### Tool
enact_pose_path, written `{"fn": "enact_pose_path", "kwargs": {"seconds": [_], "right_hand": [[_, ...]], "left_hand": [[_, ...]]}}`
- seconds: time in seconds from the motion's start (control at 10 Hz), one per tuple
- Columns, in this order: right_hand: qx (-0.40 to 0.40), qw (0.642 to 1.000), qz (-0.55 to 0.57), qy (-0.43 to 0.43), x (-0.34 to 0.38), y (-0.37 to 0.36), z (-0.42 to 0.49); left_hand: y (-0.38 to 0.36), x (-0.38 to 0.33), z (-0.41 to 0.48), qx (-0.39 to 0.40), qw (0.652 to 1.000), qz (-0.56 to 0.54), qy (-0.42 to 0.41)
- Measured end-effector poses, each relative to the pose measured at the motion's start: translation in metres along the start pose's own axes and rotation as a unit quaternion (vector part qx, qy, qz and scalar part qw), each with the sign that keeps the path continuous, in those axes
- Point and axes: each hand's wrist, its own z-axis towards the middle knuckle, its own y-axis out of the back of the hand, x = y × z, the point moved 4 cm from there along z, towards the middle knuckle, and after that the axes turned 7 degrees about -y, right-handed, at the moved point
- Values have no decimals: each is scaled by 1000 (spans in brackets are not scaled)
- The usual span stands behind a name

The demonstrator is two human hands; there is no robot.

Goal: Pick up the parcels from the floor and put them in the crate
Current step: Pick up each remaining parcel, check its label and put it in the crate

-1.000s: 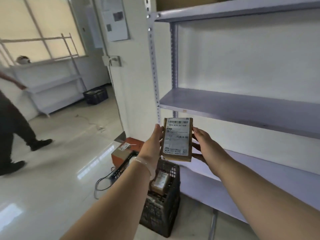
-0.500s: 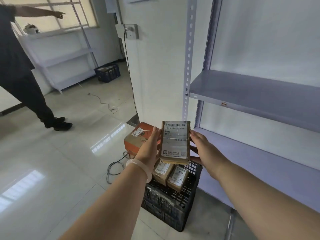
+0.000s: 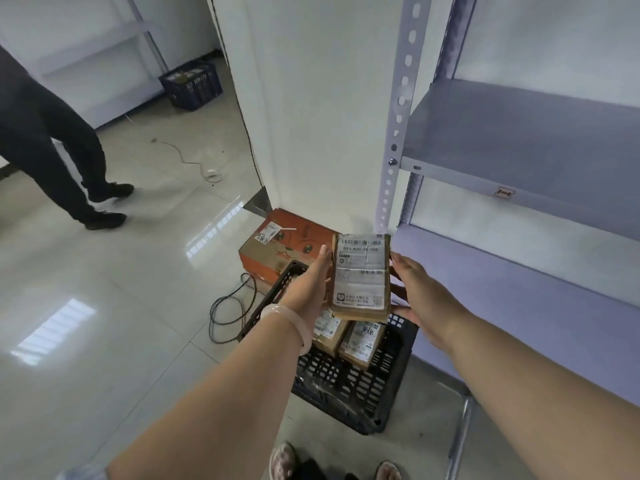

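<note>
Over the last second my view has tipped down, and the parcel [image 3: 362,275] now hangs right above the black crate [image 3: 349,386], where two labelled parcels [image 3: 360,341] already lie. I judge the drop comes next. My left hand [image 3: 311,282] and right hand [image 3: 419,296] clasp its side edges, fingers curled behind it. Its label shows a barcode and reads 516-K20-00-008; the smaller print is too fine.
</note>
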Motion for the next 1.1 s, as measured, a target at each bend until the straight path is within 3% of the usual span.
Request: {"fn": "enact_pose_path", "kwargs": {"seconds": [0.4,0.6,0.9,1.1], "right_hand": [[-132,975,56,-171,-133,-36,101],[-152,951,132,-235,-210,-51,171],[-184,944,130,-243,-272,-39,247],[-189,954,100,-208,-277,-43,264]], "left_hand": [[21,147,119,167,964,136,156],[22,231,176,191,943,186,201],[10,313,241,215,921,298,133],[7,320,247,197,936,264,123]]}}
